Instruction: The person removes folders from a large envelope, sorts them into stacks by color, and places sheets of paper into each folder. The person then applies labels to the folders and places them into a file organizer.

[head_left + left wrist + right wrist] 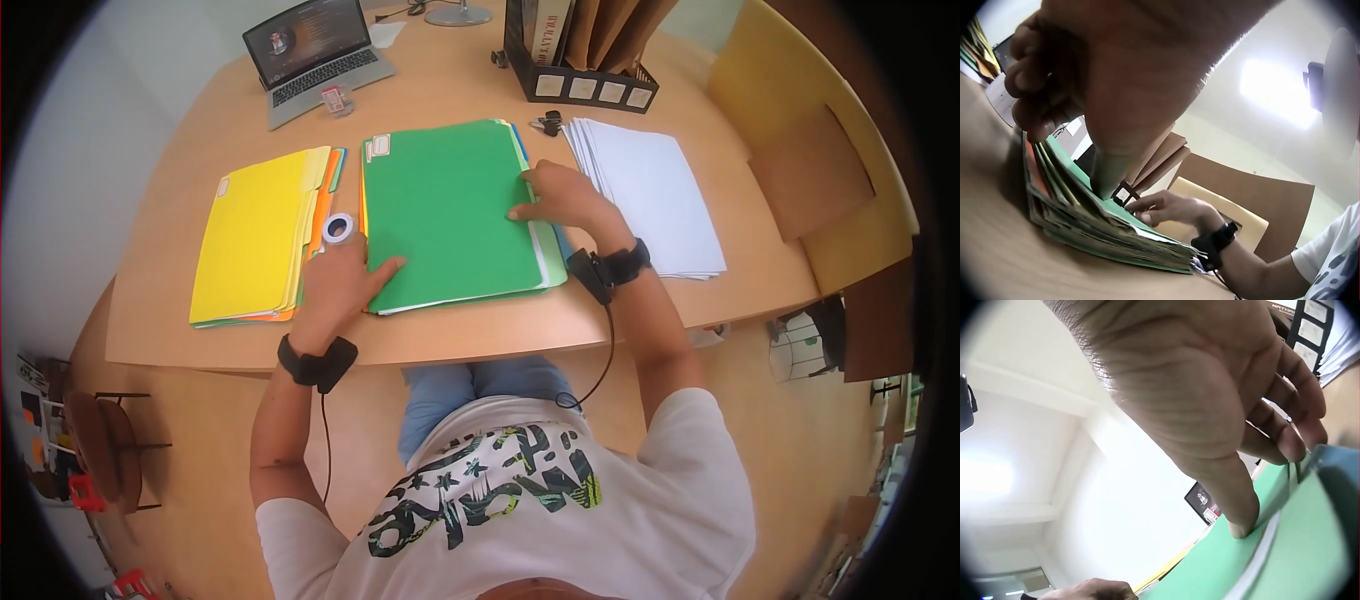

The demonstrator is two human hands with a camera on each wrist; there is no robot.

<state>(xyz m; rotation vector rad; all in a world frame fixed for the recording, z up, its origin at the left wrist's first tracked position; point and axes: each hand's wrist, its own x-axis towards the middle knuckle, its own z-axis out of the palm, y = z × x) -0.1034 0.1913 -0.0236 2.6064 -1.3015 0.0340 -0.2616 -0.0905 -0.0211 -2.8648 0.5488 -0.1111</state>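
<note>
A thick stack of folders with a green folder (pixel 445 205) on top lies in the middle of the desk, papers and other coloured folders layered beneath. My left hand (pixel 335 285) grips its left edge near the front corner, thumb on the green cover and fingers curled along the side. At the right edge, my right hand (pixel 570 195) has its thumb (pixel 1241 512) on the cover, and its fingers (pixel 1291 444) bend over the side. A white ring-shaped roll (pixel 338 228) sits just beyond the left hand, beside a stack of yellow folders (pixel 255 235).
White papers (pixel 650 200) lie to the right, with a black binder clip (pixel 548 122) behind them. A black file organizer (pixel 585 88) holding brown envelopes stands at the back. An open laptop (pixel 320 60) and a small clear box (pixel 337 98) occupy the back left.
</note>
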